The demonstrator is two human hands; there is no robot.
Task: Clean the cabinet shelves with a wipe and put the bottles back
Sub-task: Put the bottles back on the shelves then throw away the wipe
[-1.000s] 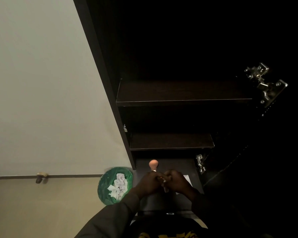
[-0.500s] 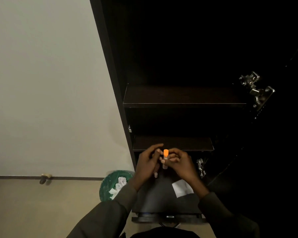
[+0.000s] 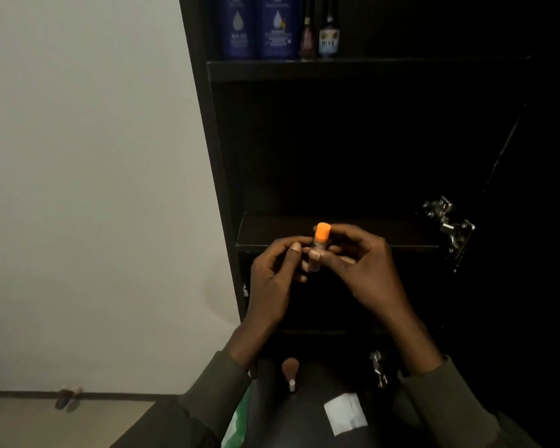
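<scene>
The dark cabinet (image 3: 353,140) stands open against a pale wall (image 3: 78,156), its interior dim and its middle shelf (image 3: 385,232) bare. On the top shelf (image 3: 337,71), two tall blue bottles (image 3: 259,30) and two slim small ones (image 3: 319,37) stand upright at the left.

I hold a small orange-capped bottle (image 3: 319,247) upright in front of the middle shelf's edge. My right hand (image 3: 366,270) is curled around it, thumb and fingers pinching the body below the cap. My left hand (image 3: 272,279) is half closed, its fingertips (image 3: 296,247) against the bottle's left side; whether they bear load I cannot tell.

Handling assessment: the bottle appears light, rigid and smooth-walled, so it may slip under a loose pinch. Take hold at the body, not the cap, which could turn or come off. Its narrow base suggests it tips easily; set it down flat and release gently.

Below, another small bottle (image 3: 290,371) lies on a dark surface (image 3: 304,415), near a white wipe (image 3: 345,413). A green bin (image 3: 236,421) shows at the lower left.
</scene>
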